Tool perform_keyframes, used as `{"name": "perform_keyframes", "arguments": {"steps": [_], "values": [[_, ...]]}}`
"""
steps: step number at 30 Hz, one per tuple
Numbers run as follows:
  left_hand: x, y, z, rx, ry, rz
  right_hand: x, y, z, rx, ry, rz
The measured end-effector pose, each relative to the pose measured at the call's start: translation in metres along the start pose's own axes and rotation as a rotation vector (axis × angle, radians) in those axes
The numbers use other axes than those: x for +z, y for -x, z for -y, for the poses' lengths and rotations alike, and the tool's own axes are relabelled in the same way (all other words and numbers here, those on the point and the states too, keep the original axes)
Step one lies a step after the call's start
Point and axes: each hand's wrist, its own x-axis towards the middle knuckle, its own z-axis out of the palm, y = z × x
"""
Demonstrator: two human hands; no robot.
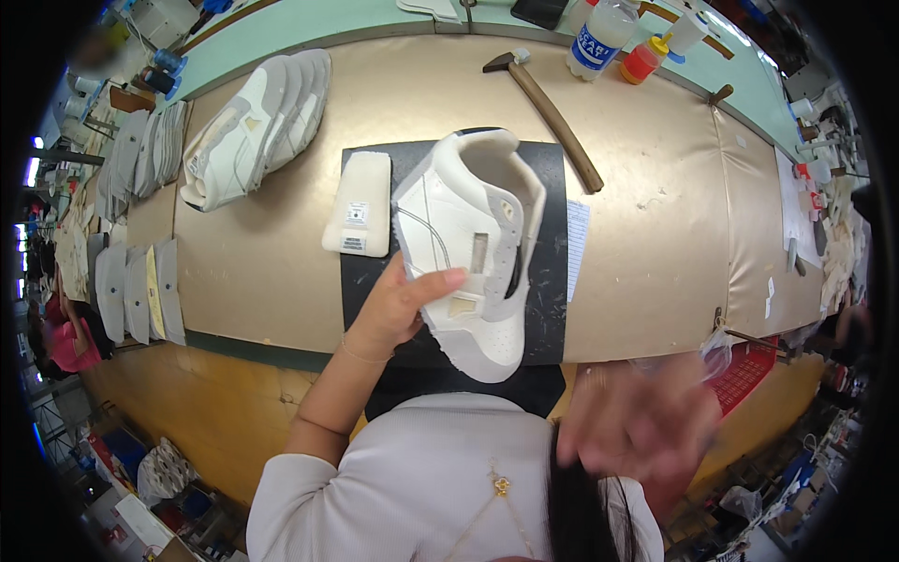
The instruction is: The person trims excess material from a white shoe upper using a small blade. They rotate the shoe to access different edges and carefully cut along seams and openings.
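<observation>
A white and grey shoe upper (448,211) is in my left hand (398,304), toe end toward me and collar opening away. My thumb presses on its side; the other fingers are hidden behind it. It is held over a black mat (551,323) on the table. Beside it, on the mat's left edge, lies a white padded shoe tongue (368,183) with a small label. My right hand (641,417) is raised off the table's near edge on the right, in front of my shoulder. Motion blurs its fingers, and no held thing can be made out.
A hammer (552,117) with a wooden handle lies right of the mat's far end. Nested shoe uppers (267,112) and stacks of grey pieces (140,155) are on the left. A drink bottle (601,42) and a yellow-capped squeeze bottle (644,61) stand at the back.
</observation>
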Motion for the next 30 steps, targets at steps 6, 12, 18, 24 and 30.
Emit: {"name": "perform_keyframes", "arguments": {"steps": [6,12,18,24,30], "values": [[-0.002,0.0,0.006,0.126,0.22,0.018,0.044,-0.031,-0.005,-0.27,-0.325,0.364],[0.006,-0.008,-0.004,0.168,0.345,0.127,0.046,-0.027,-0.006,-0.147,-0.344,0.336],[0.006,-0.008,0.001,0.128,0.377,0.133,0.047,-0.029,-0.01,-0.197,-0.31,0.351],[0.006,-0.003,0.001,0.089,0.382,0.159,0.042,-0.023,-0.006,-0.055,-0.3,0.375],[0.015,-0.007,-0.002,0.139,0.4,0.208,0.046,-0.026,-0.014,-0.168,-0.355,0.385]]}}
